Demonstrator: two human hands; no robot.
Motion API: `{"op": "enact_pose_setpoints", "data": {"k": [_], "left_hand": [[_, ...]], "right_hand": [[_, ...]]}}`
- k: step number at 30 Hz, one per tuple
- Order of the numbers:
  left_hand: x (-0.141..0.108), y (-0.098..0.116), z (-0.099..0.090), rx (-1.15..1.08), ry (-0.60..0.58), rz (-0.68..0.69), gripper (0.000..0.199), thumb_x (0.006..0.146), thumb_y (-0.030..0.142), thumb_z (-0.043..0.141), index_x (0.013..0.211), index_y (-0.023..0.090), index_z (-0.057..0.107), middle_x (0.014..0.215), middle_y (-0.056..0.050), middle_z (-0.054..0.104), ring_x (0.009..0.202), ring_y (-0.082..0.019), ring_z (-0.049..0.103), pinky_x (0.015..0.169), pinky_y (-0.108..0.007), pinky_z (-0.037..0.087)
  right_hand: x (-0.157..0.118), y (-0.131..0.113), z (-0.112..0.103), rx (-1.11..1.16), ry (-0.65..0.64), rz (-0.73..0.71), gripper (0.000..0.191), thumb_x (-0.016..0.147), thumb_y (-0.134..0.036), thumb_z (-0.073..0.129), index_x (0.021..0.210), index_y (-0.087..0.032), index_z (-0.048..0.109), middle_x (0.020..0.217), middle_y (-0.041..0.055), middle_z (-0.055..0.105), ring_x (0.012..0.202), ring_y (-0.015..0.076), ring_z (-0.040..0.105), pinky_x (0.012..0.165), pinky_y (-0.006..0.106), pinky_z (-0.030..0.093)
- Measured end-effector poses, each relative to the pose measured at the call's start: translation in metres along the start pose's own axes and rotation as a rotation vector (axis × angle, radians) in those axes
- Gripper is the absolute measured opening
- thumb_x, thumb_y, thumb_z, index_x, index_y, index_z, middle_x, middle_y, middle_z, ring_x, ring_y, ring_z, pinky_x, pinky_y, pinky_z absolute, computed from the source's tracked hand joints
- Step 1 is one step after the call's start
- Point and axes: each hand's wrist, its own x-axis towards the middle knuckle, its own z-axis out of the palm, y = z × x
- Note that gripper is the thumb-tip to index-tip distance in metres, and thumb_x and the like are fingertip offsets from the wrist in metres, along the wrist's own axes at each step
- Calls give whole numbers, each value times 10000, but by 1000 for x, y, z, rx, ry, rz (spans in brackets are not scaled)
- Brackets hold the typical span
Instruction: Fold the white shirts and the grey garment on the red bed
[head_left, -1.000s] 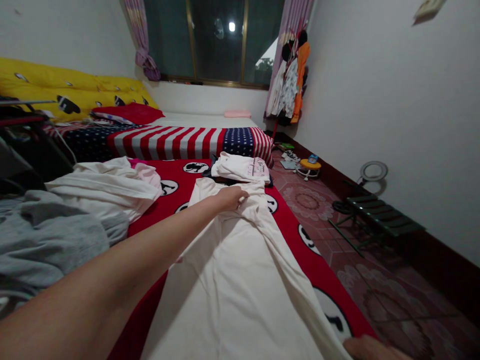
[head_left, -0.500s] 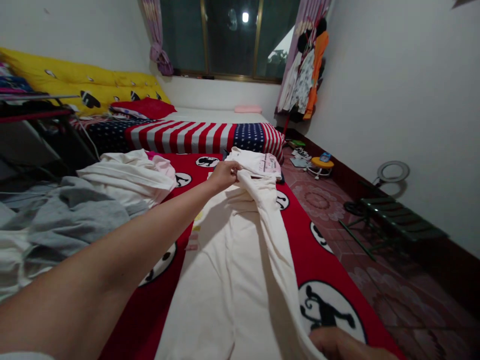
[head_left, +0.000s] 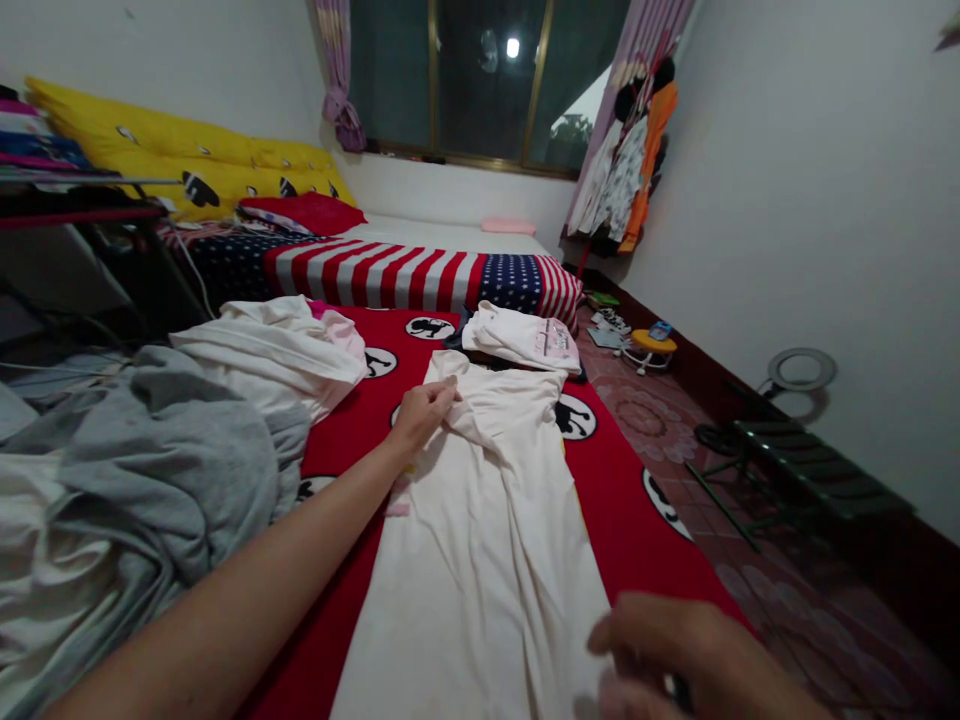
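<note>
A long cream garment (head_left: 480, 560) lies lengthwise over the red patterned cover (head_left: 622, 480), wrinkled near its far end. My left hand (head_left: 426, 412) pinches the cloth at the garment's far left part. Low at the right, my right hand (head_left: 667, 650) hovers by the garment's right edge, slightly blurred, its fingers bent and apart with no cloth visible between them. Just beyond the far end sits a folded white shirt (head_left: 517, 335) with a pink print, on top of something dark.
Grey clothes (head_left: 180, 450) and white clothes (head_left: 277, 350) are heaped on the left. Behind stands a bed with a striped, starred cover (head_left: 375, 272). On the floor at right are a yellow stool (head_left: 651, 343), a dark green bench (head_left: 817, 465) and a ring light (head_left: 802, 370).
The garment's raised right edge has been let go by my right hand and now lies over the cloth. My left hand has moved nearer and lower. The view has shifted slightly.
</note>
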Motion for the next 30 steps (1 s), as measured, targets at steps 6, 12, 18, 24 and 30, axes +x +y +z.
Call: {"op": "enact_pose_setpoints", "data": {"k": [6,12,18,24,30], "left_hand": [[-5,-5,15,-39,117,13,226,710,159,564,882,177,709,877,-35,690,734,-155,623,684,-252,491],[-7,-9,14,-44,119,80,391,663,14,490,932,203,703,1188,-71,578,1099,-200,585,880,-304,512],[-9,-7,16,-30,77,103,420,672,-19,475,927,220,708,1288,-60,526,1145,-202,569,939,-319,502],[-9,-6,17,-31,67,123,435,672,-37,453,913,218,711,1285,-63,522,1198,-199,536,999,-328,468],[-9,-3,16,-42,50,120,435,657,-51,440,887,199,713,1280,-77,519,1197,-208,535,1029,-353,449]], "right_hand": [[138,36,-59,77,344,96,225,780,-327,571,895,-174,689,779,45,710,615,160,620,593,268,488],[236,91,-64,162,528,335,351,790,-218,532,1106,-84,605,680,26,661,513,127,610,459,211,452],[279,88,-76,-51,572,371,350,837,-331,509,1002,-90,703,686,64,677,580,157,606,505,232,429],[300,64,-79,-292,365,298,136,641,-253,725,768,-247,773,826,41,716,801,207,635,652,265,426],[307,49,-75,-403,311,252,100,634,-201,687,701,-207,762,826,87,717,851,256,637,677,299,423]]}}
